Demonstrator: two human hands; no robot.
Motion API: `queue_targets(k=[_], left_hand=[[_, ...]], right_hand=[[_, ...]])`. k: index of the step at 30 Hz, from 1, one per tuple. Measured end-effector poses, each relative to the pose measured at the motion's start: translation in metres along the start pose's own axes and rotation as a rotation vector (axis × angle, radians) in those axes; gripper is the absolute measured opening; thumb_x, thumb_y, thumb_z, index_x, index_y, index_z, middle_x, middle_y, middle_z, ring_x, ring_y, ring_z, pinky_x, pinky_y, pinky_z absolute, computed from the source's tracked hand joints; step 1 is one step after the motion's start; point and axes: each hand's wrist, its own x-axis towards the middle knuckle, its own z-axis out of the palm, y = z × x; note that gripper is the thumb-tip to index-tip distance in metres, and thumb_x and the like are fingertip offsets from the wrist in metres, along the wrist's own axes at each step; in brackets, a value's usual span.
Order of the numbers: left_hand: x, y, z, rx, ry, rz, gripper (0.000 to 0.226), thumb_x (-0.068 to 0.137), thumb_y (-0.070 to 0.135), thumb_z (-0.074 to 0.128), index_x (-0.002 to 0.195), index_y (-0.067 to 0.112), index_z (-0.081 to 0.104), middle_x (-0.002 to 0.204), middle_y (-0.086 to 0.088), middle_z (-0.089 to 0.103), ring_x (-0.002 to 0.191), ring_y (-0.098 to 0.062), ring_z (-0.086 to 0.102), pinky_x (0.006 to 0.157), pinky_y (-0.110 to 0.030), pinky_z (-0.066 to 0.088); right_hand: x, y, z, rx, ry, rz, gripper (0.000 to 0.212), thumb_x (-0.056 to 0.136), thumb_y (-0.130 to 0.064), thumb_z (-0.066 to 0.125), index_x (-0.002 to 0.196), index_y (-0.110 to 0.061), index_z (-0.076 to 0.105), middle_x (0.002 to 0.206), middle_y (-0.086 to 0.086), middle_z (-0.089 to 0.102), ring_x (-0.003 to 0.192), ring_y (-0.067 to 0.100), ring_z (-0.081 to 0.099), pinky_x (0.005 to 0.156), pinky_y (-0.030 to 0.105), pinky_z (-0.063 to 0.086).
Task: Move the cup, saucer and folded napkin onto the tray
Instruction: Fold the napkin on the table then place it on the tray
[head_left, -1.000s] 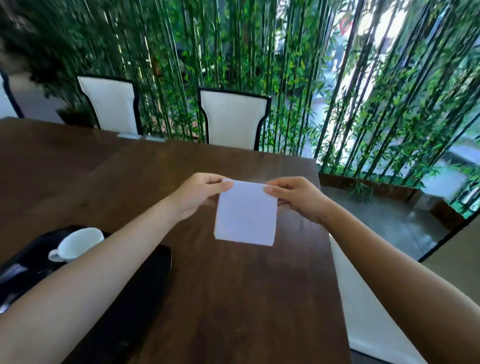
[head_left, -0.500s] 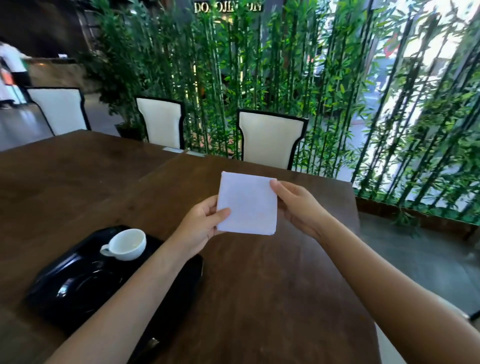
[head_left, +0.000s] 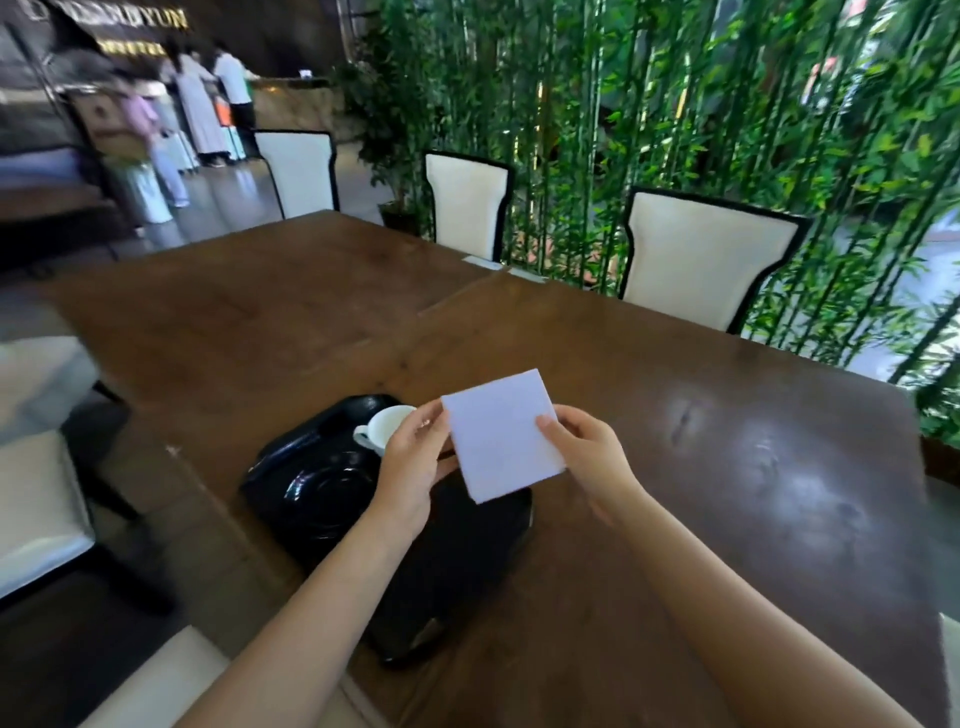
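A white folded napkin (head_left: 500, 434) hangs in the air over the right part of the black tray (head_left: 457, 577). My left hand (head_left: 415, 457) pinches its left edge and my right hand (head_left: 587, 457) pinches its right edge. The tray lies on the brown wooden table (head_left: 675, 415). On it stands a white cup (head_left: 384, 425) at the far side, partly behind my left hand. A black saucer (head_left: 324, 488) lies on the tray's left part, just left of my left wrist.
White chairs with black frames (head_left: 696, 257) stand along the table's far side, with bamboo behind them. Another white seat (head_left: 36, 499) is at the left, beside the table's near edge. People stand far back at the left.
Both hands have carried the napkin left and nearer, from over the bare table to over the tray. The view has swung left and down.
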Motion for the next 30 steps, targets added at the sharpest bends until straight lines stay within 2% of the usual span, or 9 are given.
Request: queue_targets(k=[4, 9, 12, 15, 21, 24, 26, 28, 30], left_hand=[[0.02, 0.005, -0.034, 0.053, 0.005, 0.06, 0.016, 0.093, 0.022, 0.053, 0.1, 0.024, 0.068, 0.102, -0.001, 0.072, 0.09, -0.016, 0.07, 0.061, -0.022, 0.056], [0.034, 0.014, -0.066, 0.141, -0.135, 0.194, 0.025, 0.091, 0.02, 0.058, 0.099, 0.041, 0.069, 0.097, 0.006, 0.072, 0.091, -0.014, 0.069, 0.065, -0.022, 0.057], [0.044, 0.013, -0.076, 0.199, -0.108, 0.227, 0.022, 0.09, 0.013, 0.057, 0.099, 0.029, 0.071, 0.093, 0.002, 0.073, 0.088, -0.018, 0.07, 0.064, -0.026, 0.058], [0.052, 0.006, -0.086, 0.236, -0.076, 0.229, 0.018, 0.089, 0.009, 0.057, 0.095, 0.019, 0.07, 0.096, -0.003, 0.072, 0.082, -0.02, 0.071, 0.063, -0.029, 0.059], [0.057, -0.02, -0.103, 0.103, 0.021, 0.043, 0.018, 0.088, 0.007, 0.057, 0.086, 0.019, 0.071, 0.084, -0.003, 0.076, 0.075, -0.021, 0.073, 0.062, -0.028, 0.059], [0.058, -0.028, -0.113, -0.044, 0.026, -0.121, 0.016, 0.089, 0.008, 0.056, 0.09, 0.013, 0.071, 0.087, -0.008, 0.076, 0.079, -0.023, 0.073, 0.062, -0.026, 0.058], [0.059, -0.032, -0.121, -0.124, -0.022, -0.211, 0.018, 0.09, 0.011, 0.054, 0.097, 0.009, 0.071, 0.092, -0.012, 0.076, 0.084, -0.026, 0.073, 0.067, -0.031, 0.059], [0.058, -0.036, -0.128, -0.099, -0.06, -0.254, 0.021, 0.09, 0.019, 0.057, 0.102, 0.009, 0.07, 0.095, -0.013, 0.075, 0.088, -0.026, 0.072, 0.073, -0.035, 0.06], [0.056, -0.041, -0.132, -0.009, -0.068, -0.275, 0.023, 0.088, 0.023, 0.061, 0.104, 0.009, 0.07, 0.095, -0.01, 0.075, 0.088, -0.023, 0.072, 0.075, -0.033, 0.059]], right_hand=[[0.013, 0.002, 0.026, 0.055, -0.036, 0.049, 0.022, 0.093, -0.025, 0.055, 0.106, -0.012, 0.068, 0.092, -0.001, 0.07, 0.077, 0.01, 0.063, 0.057, 0.015, 0.048], [0.029, 0.002, 0.046, 0.118, -0.097, 0.085, 0.019, 0.092, -0.024, 0.057, 0.098, -0.015, 0.072, 0.09, 0.001, 0.073, 0.079, 0.013, 0.065, 0.063, 0.02, 0.051], [0.038, 0.007, 0.053, 0.102, -0.136, 0.088, 0.021, 0.091, -0.027, 0.057, 0.095, -0.012, 0.072, 0.091, 0.009, 0.07, 0.082, 0.019, 0.062, 0.073, 0.033, 0.047], [0.044, 0.012, 0.061, 0.057, -0.142, 0.075, 0.02, 0.09, -0.029, 0.057, 0.096, -0.02, 0.074, 0.102, 0.016, 0.071, 0.087, 0.022, 0.064, 0.079, 0.037, 0.049], [0.05, 0.031, 0.074, -0.035, -0.165, 0.099, 0.019, 0.091, -0.031, 0.057, 0.1, -0.028, 0.073, 0.101, 0.004, 0.074, 0.095, 0.023, 0.068, 0.086, 0.038, 0.054], [0.051, 0.04, 0.081, -0.053, -0.176, 0.109, 0.018, 0.092, -0.03, 0.057, 0.1, -0.03, 0.073, 0.096, -0.002, 0.075, 0.085, 0.012, 0.07, 0.07, 0.021, 0.056], [0.053, 0.047, 0.086, -0.078, -0.162, 0.122, 0.018, 0.092, -0.03, 0.057, 0.101, -0.029, 0.073, 0.092, -0.007, 0.076, 0.08, 0.008, 0.07, 0.064, 0.016, 0.054], [0.056, 0.053, 0.09, -0.102, -0.152, 0.136, 0.017, 0.092, -0.029, 0.058, 0.099, -0.029, 0.073, 0.092, -0.006, 0.076, 0.08, 0.009, 0.07, 0.069, 0.02, 0.056], [0.058, 0.059, 0.094, -0.122, -0.16, 0.145, 0.016, 0.091, -0.029, 0.058, 0.094, -0.032, 0.074, 0.091, -0.006, 0.076, 0.08, 0.009, 0.07, 0.071, 0.02, 0.056]])
